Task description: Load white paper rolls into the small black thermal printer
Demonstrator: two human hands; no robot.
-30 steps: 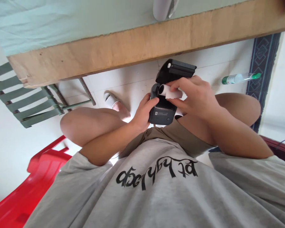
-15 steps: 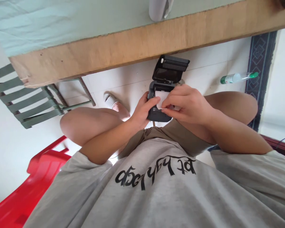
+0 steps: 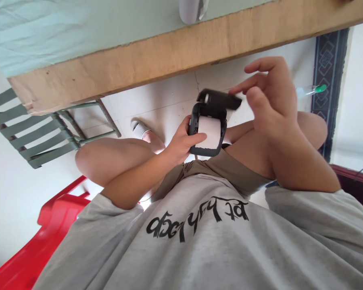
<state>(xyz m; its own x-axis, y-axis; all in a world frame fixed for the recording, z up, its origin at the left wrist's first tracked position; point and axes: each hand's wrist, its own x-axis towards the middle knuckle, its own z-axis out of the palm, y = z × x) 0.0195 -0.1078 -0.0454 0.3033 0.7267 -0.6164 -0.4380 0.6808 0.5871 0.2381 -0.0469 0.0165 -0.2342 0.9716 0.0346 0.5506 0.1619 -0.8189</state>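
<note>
My left hand [image 3: 183,141] grips a small black printer [image 3: 199,151] held above my lap, thumb resting on the white paper [image 3: 210,131] that lies over its open bay. The printer's black lid [image 3: 219,99] is tilted partway down over the bay. My right hand [image 3: 268,94] is raised to the right of the lid, fingers spread, with one fingertip touching the lid's far end. It holds nothing.
A wooden table edge [image 3: 169,58] with a pale green cover runs across the top, a white cup [image 3: 190,10] standing on it. A green slatted chair [image 3: 39,135] is at left, a red plastic chair [image 3: 48,237] below it. A bottle [image 3: 313,90] lies on the floor at right.
My right hand let go of the paper and rose to the lid. The lid has swung from upright down toward the bay. The paper now lies flat over the bay.
</note>
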